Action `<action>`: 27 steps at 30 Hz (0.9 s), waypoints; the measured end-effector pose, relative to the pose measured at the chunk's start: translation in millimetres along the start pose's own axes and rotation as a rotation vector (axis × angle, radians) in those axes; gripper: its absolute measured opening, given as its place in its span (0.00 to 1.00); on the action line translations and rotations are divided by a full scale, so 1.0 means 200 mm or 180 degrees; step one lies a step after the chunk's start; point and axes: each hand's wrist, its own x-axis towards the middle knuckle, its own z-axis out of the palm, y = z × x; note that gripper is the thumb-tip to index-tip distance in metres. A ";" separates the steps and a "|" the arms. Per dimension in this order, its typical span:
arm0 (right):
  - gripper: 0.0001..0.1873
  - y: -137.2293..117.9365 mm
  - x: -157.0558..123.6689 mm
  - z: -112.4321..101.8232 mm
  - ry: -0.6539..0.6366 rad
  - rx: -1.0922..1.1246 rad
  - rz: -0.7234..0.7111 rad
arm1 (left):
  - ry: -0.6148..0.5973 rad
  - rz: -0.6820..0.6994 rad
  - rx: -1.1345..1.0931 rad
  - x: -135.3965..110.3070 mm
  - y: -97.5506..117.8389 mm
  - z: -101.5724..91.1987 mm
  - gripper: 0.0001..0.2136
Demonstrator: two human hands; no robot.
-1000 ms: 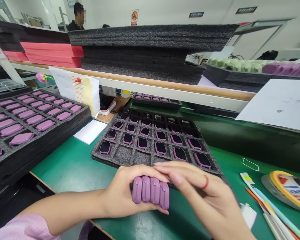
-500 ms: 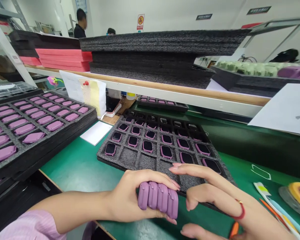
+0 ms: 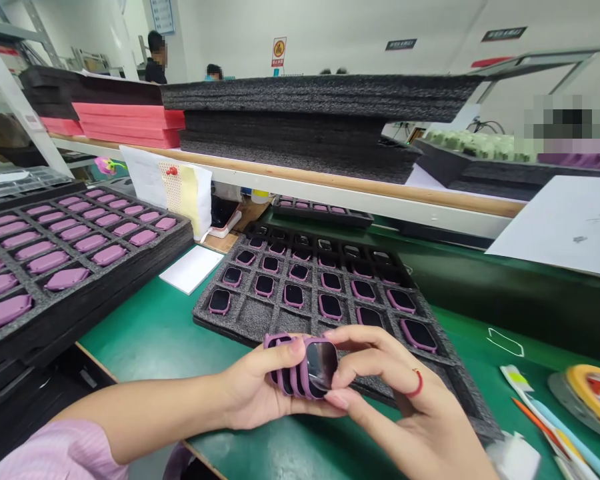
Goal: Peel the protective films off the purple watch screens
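My left hand (image 3: 265, 380) is closed around a row of several purple smartwatch bodies (image 3: 291, 377), thumb on top and fingers beneath. Their dark glass faces are turned to the right. The fingers of my right hand (image 3: 380, 380) pinch the edge of the end smartwatch body (image 3: 321, 365), which still touches the row. Behind both hands lies a black foam tray (image 3: 250, 317), its compartments partly filled with purple smartwatch bodies, screens up. Several front compartments there hold nothing; others are hidden by my hands.
At the left stands a raised foam tray (image 3: 145, 263) of purple watch bodies. A white pad (image 3: 191, 269) lies between the trays. Tape rolls (image 3: 587, 400), a brush (image 3: 517, 379) and pens are at the right. A shelf edge (image 3: 330, 185) with stacked foam (image 3: 300, 143) spans the back.
The held row has turned from showing purple sides to showing dark screens. My right hand has come left and its spread fingers have closed on the end smartwatch body.
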 end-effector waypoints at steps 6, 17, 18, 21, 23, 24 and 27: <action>0.09 -0.01 -0.01 -0.05 0.1157 0.0536 0.0655 | -0.0328 -0.0375 -0.0032 0.01 -0.01 -0.04 0.26; 0.05 -0.09 -0.02 -0.15 0.1616 -0.0051 0.0747 | -0.0794 -0.0246 -0.0136 0.01 0.02 -0.02 0.20; 0.03 -0.09 -0.02 -0.15 0.1592 -0.0112 0.0677 | -0.0768 -0.0250 -0.0135 0.01 0.02 -0.02 0.20; 0.05 -0.08 -0.02 -0.17 0.1367 -0.0400 0.0292 | -0.0705 -0.0265 -0.0131 0.01 0.02 -0.02 0.21; 0.07 -0.07 -0.02 -0.18 0.1144 -0.0645 0.0040 | -0.0693 -0.0273 -0.0145 0.01 0.02 -0.02 0.20; 0.07 -0.06 -0.02 -0.19 0.1024 -0.0744 -0.0092 | -0.0685 -0.0276 -0.0146 0.01 0.02 -0.02 0.20; 0.08 -0.04 -0.04 -0.19 0.0574 -0.0880 -0.0407 | -0.0649 -0.0279 -0.0120 0.01 0.02 -0.02 0.20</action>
